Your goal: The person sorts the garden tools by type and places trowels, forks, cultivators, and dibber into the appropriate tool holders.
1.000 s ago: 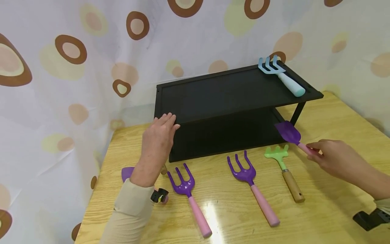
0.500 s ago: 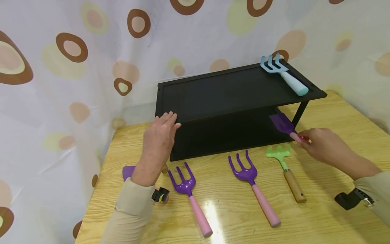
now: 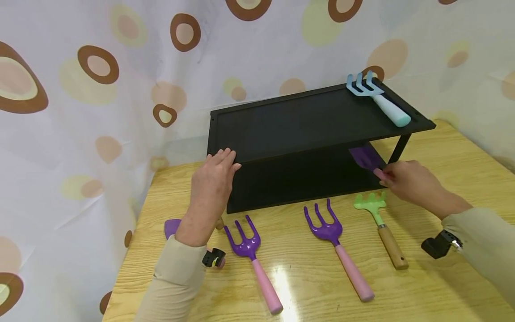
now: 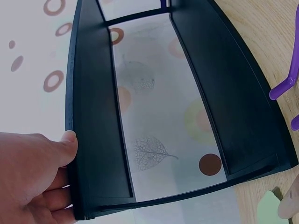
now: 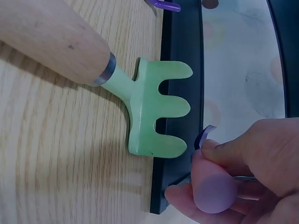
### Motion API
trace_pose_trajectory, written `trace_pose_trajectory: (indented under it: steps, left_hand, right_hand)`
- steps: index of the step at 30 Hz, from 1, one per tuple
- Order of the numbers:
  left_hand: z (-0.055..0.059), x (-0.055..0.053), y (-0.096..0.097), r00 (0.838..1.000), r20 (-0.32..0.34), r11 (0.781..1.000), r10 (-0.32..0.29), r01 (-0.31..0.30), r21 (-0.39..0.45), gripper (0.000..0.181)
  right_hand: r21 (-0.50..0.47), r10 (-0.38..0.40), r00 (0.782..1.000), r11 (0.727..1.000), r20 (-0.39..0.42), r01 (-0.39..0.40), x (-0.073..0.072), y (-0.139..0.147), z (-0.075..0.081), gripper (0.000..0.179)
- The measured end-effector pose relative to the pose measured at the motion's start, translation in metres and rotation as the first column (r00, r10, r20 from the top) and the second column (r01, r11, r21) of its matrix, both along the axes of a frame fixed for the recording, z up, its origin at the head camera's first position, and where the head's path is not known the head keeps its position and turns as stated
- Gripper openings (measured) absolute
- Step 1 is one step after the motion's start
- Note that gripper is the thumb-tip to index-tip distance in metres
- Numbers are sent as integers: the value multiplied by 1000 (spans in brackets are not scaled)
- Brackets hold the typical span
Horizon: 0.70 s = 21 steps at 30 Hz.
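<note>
Left hand (image 3: 211,185) braces the rack (image 3: 281,123), right hand (image 3: 414,183) holds a trowel (image 3: 365,158) in its gap

The left grips the top's near left corner, thumb and fingers around the edge, probably to keep it from shifting. The right pinches the trowel's handle, leaving the blade free between the levels at the right end; I can't tell whether it touches the lower shelf (image 3: 297,181). Two purple forks (image 3: 354,273) and a green rake (image 3: 389,243) lie with handles toward the person, perhaps for easy grasping.
</note>
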State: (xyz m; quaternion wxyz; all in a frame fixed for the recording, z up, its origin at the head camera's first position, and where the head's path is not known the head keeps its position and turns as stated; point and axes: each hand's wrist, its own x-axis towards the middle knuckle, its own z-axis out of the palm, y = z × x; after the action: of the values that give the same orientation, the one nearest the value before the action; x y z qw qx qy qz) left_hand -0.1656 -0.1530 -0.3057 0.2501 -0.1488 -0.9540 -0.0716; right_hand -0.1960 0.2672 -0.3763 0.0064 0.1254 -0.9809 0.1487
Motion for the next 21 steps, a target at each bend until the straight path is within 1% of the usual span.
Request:
trace_pose_trajectory:
  steps: [8,12,15,21]
  left_hand:
    - [-1,-1,0,1000,-2,1000,1,-1,-3,38]
    - [-1,-1,0,1000,3,1000,-1,1,4,38]
    - [-1,-1,1,1000,4,1000,-3,3,3,38]
    - [0,0,0,1000,3,1000,0,0,-1,38]
  right_hand:
    - [5,-26,997,1000,69,26,-10,-4,-5,29]
    - [5,-45,995,999,86,45,-15,-4,-8,25]
    - [-7,-50,996,999,75,51,-18,-3,-11,24]
    - [-28,-48,998,998,27,49,-22,-3,-19,24]
